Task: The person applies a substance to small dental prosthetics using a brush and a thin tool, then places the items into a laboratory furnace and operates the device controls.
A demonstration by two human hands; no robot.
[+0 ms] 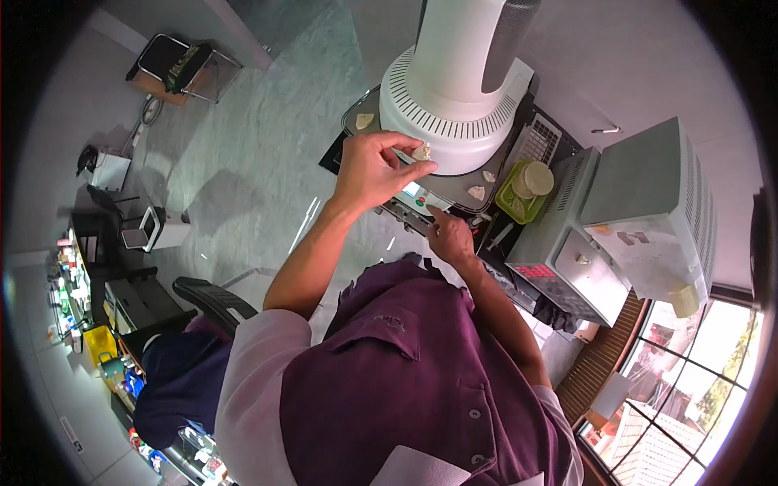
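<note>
Smooth white casing now on the big machine [450, 113], plastic by the look of it, with a soft sheen, and below it a small glossy screen [412, 189]. The small cream piece [421, 152] looks chalky, matt and rough, and so do the loose fragments [476, 193] on the smooth dark tray [369, 104]! Over to the green basket [504, 198]: shiny plastic, bearing dry-looking, matt round discs [537, 178]. Grey cabinet [636, 174] next, satin, like painted metal. Purple shirt [356, 397], soft matt cloth, with smooth, plastic-looking buttons [475, 414]. And what a floor [275, 142], smooth, marbled, catching bright reflections! Clear glass in the window [689, 344].
</note>
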